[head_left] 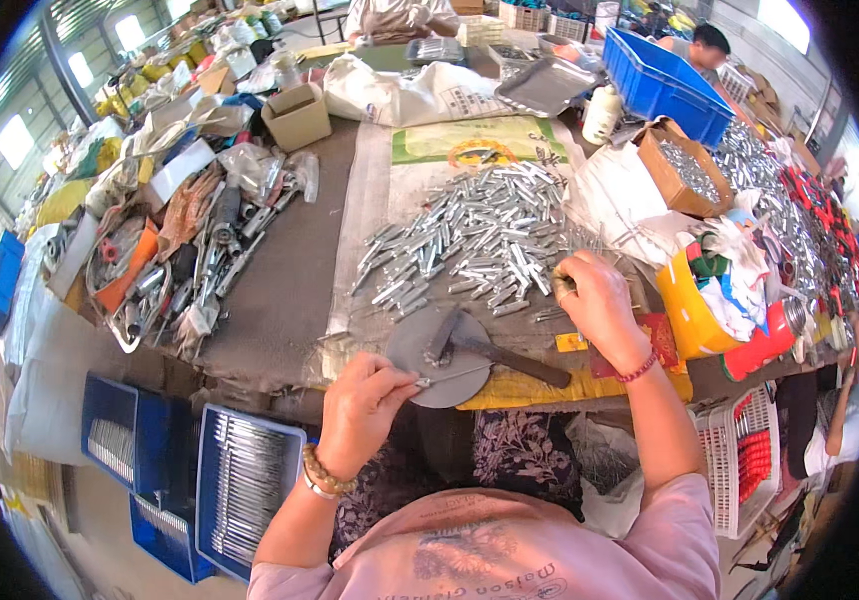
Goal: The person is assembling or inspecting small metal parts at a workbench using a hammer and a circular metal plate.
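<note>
My left hand (362, 405) is closed in a pinch around one end of a thin metal rod (457, 374), which points right across a round grey metal plate (408, 343). A hammer (515, 362) lies on that plate, its head near the middle and its dark handle reaching to the right. Beyond it spreads a pile of short silvery metal tubes (490, 225) on a printed woven sack (370, 190). At the pile's near right edge, my right hand (598, 302) has its fingers curled together; what they hold, if anything, is hidden.
Tools and scrap (215, 240) crowd the table's left side beside an open cardboard box (297, 117). Right stand a yellow container (695, 310), a carton of small metal parts (675, 170) and a blue crate (665, 85). Blue bins (250, 480) of metal rods sit below left. Other people are beyond.
</note>
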`<move>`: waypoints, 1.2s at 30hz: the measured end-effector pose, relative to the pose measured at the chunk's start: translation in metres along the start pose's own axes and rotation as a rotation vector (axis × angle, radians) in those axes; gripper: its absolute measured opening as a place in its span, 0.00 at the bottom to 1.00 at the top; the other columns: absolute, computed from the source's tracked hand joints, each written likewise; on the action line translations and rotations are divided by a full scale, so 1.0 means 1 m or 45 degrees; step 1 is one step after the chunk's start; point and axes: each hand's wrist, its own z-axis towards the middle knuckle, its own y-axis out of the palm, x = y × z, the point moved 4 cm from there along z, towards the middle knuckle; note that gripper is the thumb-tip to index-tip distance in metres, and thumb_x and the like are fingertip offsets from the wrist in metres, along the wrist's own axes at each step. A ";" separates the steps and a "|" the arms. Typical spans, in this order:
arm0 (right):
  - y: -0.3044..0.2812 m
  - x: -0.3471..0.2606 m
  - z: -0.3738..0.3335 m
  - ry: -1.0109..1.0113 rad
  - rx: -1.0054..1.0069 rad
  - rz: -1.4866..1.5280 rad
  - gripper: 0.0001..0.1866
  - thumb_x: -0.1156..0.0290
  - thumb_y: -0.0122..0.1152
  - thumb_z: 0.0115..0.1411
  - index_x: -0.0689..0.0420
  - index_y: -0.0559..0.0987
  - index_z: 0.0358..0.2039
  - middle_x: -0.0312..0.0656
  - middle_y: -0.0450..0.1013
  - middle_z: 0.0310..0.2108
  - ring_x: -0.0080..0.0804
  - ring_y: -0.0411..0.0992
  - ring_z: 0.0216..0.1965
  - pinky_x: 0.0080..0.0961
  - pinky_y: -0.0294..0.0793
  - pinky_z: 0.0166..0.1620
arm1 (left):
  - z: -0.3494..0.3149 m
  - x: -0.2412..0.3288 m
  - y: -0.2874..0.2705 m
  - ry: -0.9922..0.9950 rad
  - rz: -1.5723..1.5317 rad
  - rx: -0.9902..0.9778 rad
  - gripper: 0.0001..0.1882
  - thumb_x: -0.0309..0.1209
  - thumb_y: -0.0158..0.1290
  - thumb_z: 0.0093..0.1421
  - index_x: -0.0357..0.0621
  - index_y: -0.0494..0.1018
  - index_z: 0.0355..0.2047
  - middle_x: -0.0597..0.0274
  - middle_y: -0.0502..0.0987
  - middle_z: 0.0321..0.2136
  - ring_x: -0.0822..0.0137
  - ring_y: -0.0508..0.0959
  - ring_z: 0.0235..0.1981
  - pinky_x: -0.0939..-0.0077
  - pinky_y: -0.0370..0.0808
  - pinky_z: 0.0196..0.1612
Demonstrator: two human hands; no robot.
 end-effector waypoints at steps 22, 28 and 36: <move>0.030 -0.163 -0.032 -0.850 -0.052 0.409 0.04 0.69 0.61 0.54 0.54 0.77 0.29 0.42 0.73 0.33 0.43 0.74 0.39 0.41 0.74 0.44 | -0.006 -0.009 0.003 0.019 0.047 -0.004 0.06 0.23 0.68 0.56 0.41 0.82 0.33 0.52 0.75 0.31 0.49 0.78 0.33 0.58 0.75 0.37; 0.034 -0.176 -0.038 -0.897 0.012 0.113 0.05 0.67 0.61 0.57 0.54 0.78 0.32 0.38 0.71 0.36 0.36 0.71 0.43 0.32 0.69 0.46 | -0.005 -0.004 0.002 0.031 -0.023 0.014 0.08 0.18 0.66 0.55 0.37 0.78 0.33 0.54 0.72 0.31 0.51 0.75 0.32 0.61 0.72 0.35; 0.031 -0.185 -0.030 -0.949 -0.046 -0.185 0.09 0.64 0.62 0.57 0.55 0.83 0.32 0.34 0.74 0.35 0.32 0.71 0.43 0.30 0.68 0.46 | 0.002 -0.011 0.007 0.047 -0.056 0.042 0.08 0.14 0.61 0.55 0.34 0.74 0.33 0.51 0.70 0.31 0.48 0.74 0.33 0.60 0.71 0.36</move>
